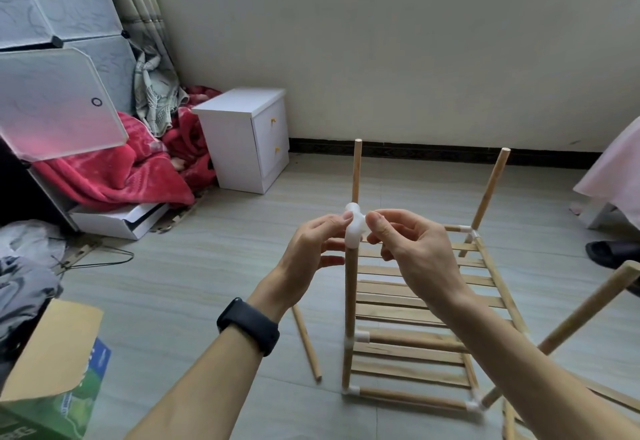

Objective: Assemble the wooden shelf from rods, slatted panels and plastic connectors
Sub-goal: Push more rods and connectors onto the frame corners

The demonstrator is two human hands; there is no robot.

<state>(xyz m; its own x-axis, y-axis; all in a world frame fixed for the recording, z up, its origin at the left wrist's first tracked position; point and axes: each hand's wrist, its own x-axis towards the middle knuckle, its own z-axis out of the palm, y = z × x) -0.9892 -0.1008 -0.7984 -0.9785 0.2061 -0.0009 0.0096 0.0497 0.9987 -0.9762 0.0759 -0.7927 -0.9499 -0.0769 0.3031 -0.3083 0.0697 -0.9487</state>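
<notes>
A partly built wooden shelf (415,353) stands on the floor, with two slatted panels joined by white plastic connectors and rods. A white plastic connector (355,228) sits on top of the near left upright rod (349,301). My left hand (311,252) and my right hand (408,245) pinch this connector from either side. Three other upright rods rise with bare tops: far left (356,169), far right (491,190) and near right (588,308). A loose rod (306,342) lies on the floor left of the shelf.
A white bedside cabinet (249,138) stands at the wall, with red blankets (131,169) and a plastic wardrobe (59,58) to the left. A cardboard box (52,370) sits at the bottom left. More slats (512,419) lie at the bottom right. A black shoe (613,252) rests at the right.
</notes>
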